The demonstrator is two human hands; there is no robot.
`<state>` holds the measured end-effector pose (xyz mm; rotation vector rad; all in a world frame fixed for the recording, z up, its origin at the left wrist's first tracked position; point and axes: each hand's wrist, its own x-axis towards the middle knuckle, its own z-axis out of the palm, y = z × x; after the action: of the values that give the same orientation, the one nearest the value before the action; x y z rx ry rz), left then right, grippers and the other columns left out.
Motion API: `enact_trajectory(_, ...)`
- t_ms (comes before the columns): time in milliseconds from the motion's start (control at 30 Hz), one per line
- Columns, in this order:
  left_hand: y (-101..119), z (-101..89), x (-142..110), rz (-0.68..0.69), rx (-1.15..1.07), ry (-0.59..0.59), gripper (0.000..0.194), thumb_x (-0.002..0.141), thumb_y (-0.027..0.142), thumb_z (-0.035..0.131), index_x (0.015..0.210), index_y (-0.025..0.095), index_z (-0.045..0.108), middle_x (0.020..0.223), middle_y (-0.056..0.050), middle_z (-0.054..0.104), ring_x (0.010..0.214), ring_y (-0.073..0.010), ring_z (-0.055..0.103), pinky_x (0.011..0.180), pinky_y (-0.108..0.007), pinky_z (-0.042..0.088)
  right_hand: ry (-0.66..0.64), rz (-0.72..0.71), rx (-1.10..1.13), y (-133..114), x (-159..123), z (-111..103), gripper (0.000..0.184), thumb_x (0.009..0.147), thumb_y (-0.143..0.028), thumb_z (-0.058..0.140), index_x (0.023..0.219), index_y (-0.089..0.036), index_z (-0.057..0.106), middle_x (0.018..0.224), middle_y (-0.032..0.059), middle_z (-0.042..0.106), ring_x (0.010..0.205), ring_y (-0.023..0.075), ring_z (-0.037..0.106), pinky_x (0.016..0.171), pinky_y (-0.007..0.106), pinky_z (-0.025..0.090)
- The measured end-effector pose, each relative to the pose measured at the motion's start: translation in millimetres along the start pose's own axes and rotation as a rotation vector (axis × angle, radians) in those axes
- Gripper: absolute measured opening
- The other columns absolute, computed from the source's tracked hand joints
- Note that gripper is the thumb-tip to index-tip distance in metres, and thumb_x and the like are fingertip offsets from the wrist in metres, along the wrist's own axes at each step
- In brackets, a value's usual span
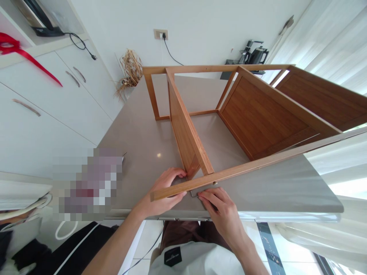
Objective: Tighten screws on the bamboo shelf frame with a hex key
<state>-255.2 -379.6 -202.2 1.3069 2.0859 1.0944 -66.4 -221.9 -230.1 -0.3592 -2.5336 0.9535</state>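
Note:
A wooden shelf frame [189, 130] with slatted panels lies on its side across the grey table. My left hand [160, 194] is closed around the near rail [169, 190] close to its left end, thumb on the far side and fingers on the near side. Just right of it, my right hand [219, 204] pinches a small bent metal Allen key [195, 194] beneath that rail. The key's bent end touches or lies very close to the rail; its tip is hard to make out. A bolt head [215, 183] shows at the rail above my right fingers.
The table [137, 145] has its near edge against my body. A blurred-out patch [91, 183] covers its left side. Dried plants [130, 70] stand at the back left, a black kettle [258, 55] behind the frame. White cabinets [57, 107] line the left.

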Motion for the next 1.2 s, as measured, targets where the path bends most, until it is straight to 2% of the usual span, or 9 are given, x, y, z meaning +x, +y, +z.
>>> enact_trajectory(200,-2,0.5,0,0.003,-0.020,-0.020,0.037,0.089,0.023,0.062,0.124,0.026,0.053,0.122,-0.006,0.061,0.116,-0.0232,0.058,0.104,-0.040,0.050,-0.011,-0.019,-0.015,7,3,-2,0.018,0.099,-0.021,0.058,0.104,-0.028,0.074,0.103,0.0069,0.062,0.098,0.0221,0.059,0.082,0.036,0.054)
enact_trajectory(367,-2,-0.1,0,0.000,-0.029,-0.022,0.037,0.090,0.023,0.062,0.125,0.027,0.052,0.123,-0.005,0.060,0.116,-0.0227,0.058,0.105,-0.040,0.049,-0.015,-0.006,0.054,5,7,-5,0.016,0.098,-0.021,0.060,0.103,-0.029,0.074,0.101,0.0058,0.062,0.095,0.0207,0.060,0.081,0.035,0.055)
enact_trajectory(567,-5,2.1,-1,0.010,-0.047,-0.003,0.039,0.088,0.023,0.063,0.126,0.027,0.053,0.125,-0.006,0.060,0.117,-0.0237,0.058,0.105,-0.041,0.049,-0.005,-0.023,0.023,3,9,-4,0.018,0.098,-0.020,0.059,0.101,-0.028,0.075,0.098,0.0062,0.061,0.093,0.0211,0.059,0.080,0.035,0.055)
enact_trajectory(767,-7,3.5,-1,0.021,-0.044,-0.002,0.040,0.088,0.022,0.064,0.126,0.027,0.052,0.126,-0.006,0.060,0.118,-0.0235,0.057,0.106,-0.041,0.048,-0.027,0.028,0.056,4,10,-5,0.019,0.099,-0.023,0.058,0.099,-0.029,0.076,0.095,0.0061,0.060,0.090,0.0206,0.059,0.076,0.034,0.055)
enact_trajectory(933,-4,1.4,0,0.004,-0.040,-0.013,0.037,0.090,0.024,0.063,0.125,0.027,0.052,0.123,-0.006,0.060,0.116,-0.0235,0.057,0.104,-0.041,0.049,-0.074,0.062,0.095,3,7,-13,0.021,0.100,-0.027,0.056,0.096,-0.028,0.076,0.107,0.0084,0.060,0.099,0.0207,0.062,0.081,0.033,0.058)
enact_trajectory(1067,-3,0.9,0,0.013,-0.032,-0.008,0.038,0.091,0.026,0.063,0.127,0.027,0.050,0.127,-0.006,0.059,0.118,-0.0230,0.057,0.105,-0.041,0.048,-0.102,0.128,0.229,-1,-1,-22,0.025,0.103,-0.030,0.050,0.096,-0.026,0.073,0.111,0.0090,0.064,0.097,0.0180,0.067,0.064,0.022,0.058)
enact_trajectory(1200,-4,0.6,-1,0.039,-0.015,0.000,0.039,0.091,0.025,0.063,0.128,0.026,0.050,0.128,-0.007,0.059,0.120,-0.0233,0.056,0.108,-0.042,0.046,-0.103,0.293,0.370,-6,-8,-23,0.020,0.103,-0.037,0.050,0.099,-0.025,0.066,0.088,0.0044,0.072,0.079,0.0159,0.072,0.056,0.019,0.056)
